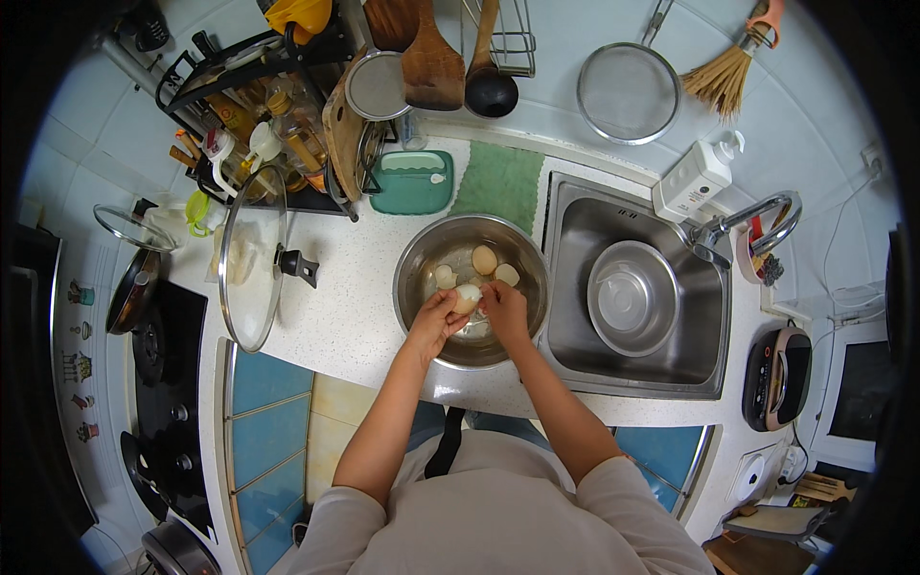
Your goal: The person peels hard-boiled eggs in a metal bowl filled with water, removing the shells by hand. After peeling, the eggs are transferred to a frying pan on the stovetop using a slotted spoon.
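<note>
A partly peeled egg (468, 295) is held over a stainless steel basin (411, 287), its white showing above a patch of brown shell. My left hand (435, 321) grips it from the left between thumb and fingers. At its right end, my right hand (505, 309) pinches the egg's edge with thumb and fingertips; any shell between them is too small to make out. Shallow water appears to cover the basin's bottom. In it lie a brown egg (484, 259) and two pale, shell-like pieces, one eggshell piece (445, 277) at left and another eggshell piece (507, 274) at right.
Right of the basin is a steel sink (568, 345) holding a metal bowl (668, 302), beneath a faucet (747, 215). A green cloth (499, 180) and green board (413, 194) lie behind. Leftward stand a glass lid (248, 302), a bottle rack (237, 86) and a gas stove (172, 374).
</note>
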Motion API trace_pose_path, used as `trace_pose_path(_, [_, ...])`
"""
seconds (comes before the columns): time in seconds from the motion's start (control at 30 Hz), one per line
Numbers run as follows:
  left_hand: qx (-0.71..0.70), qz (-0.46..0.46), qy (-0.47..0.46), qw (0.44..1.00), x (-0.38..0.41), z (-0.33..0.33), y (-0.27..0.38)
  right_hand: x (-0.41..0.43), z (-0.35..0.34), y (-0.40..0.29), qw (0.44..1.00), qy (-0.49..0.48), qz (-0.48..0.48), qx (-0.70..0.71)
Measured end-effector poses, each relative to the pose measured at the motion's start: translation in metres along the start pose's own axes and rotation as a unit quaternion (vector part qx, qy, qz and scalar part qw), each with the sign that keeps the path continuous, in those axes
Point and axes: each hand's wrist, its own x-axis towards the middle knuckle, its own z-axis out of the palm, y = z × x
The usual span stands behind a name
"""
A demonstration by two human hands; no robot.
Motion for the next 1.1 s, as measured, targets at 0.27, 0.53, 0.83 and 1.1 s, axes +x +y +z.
trace_pose_path(0.27, [-0.019, 0.025, 0.018, 0.999, -0.006, 0.004, 0.004, 0.001, -0.011, 0.015, 0.963, 0.061, -0.191, -0.181])
trace_pose_path(0.53, [-0.011, 0.053, 0.054, 0.997, -0.004, 0.001, -0.006, -0.007, -0.001, 0.007, 0.937, -0.026, -0.096, -0.336])
trace_pose_path(0.83, [-0.013, 0.059, 0.079, 0.995, -0.002, -0.005, -0.007, 0.003, -0.001, 0.008, 0.9, -0.12, -0.123, -0.4])
trace_pose_path(1.1, [0.059, 0.071, 0.04, 0.995, -0.003, 0.002, -0.012, 0.006, 0.007, -0.002, 0.976, -0.081, 0.123, 0.158])
